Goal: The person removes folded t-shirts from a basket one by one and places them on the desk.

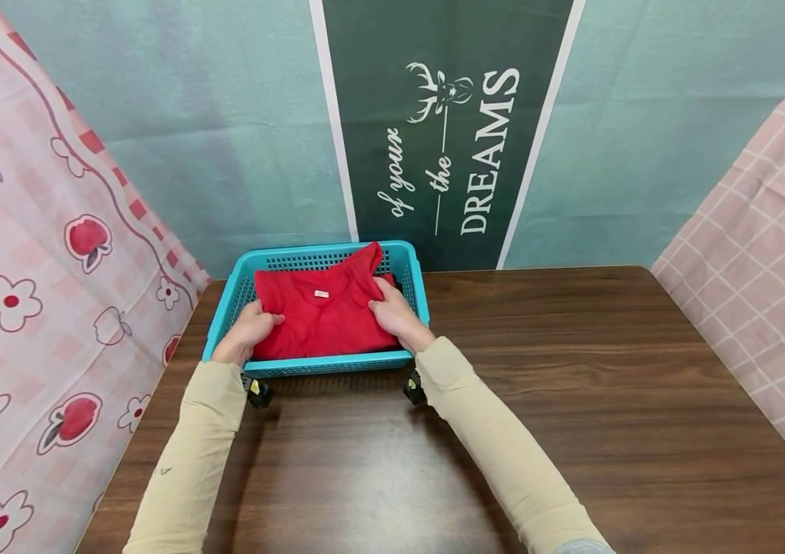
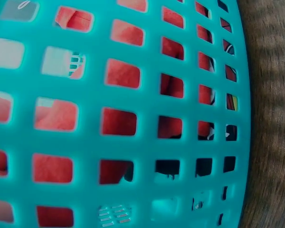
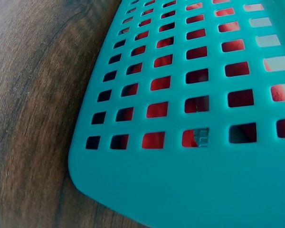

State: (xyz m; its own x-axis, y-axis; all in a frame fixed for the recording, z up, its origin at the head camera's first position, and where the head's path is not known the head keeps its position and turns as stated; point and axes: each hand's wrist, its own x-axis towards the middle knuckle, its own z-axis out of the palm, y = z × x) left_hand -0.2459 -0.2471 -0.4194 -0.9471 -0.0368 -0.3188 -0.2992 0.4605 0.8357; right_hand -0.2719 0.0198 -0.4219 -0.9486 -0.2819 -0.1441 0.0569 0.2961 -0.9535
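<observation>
A red garment with a small white neck label lies in the blue plastic basket, its upper right part raised above the rest. My left hand grips its left side, thumb on top. On the right side my right hand pinches the cloth near the raised part. Both hands are inside the basket, and the fingers under the cloth are hidden. In the left wrist view the basket wall fills most of the picture, red cloth showing through its holes. The right wrist view likewise shows the basket wall.
The basket stands on a brown wooden table, close to the green wall cloth at the back. A pink patterned curtain hangs at the left, and a pink checked one at the right. Something dark shows beneath the garment through the holes.
</observation>
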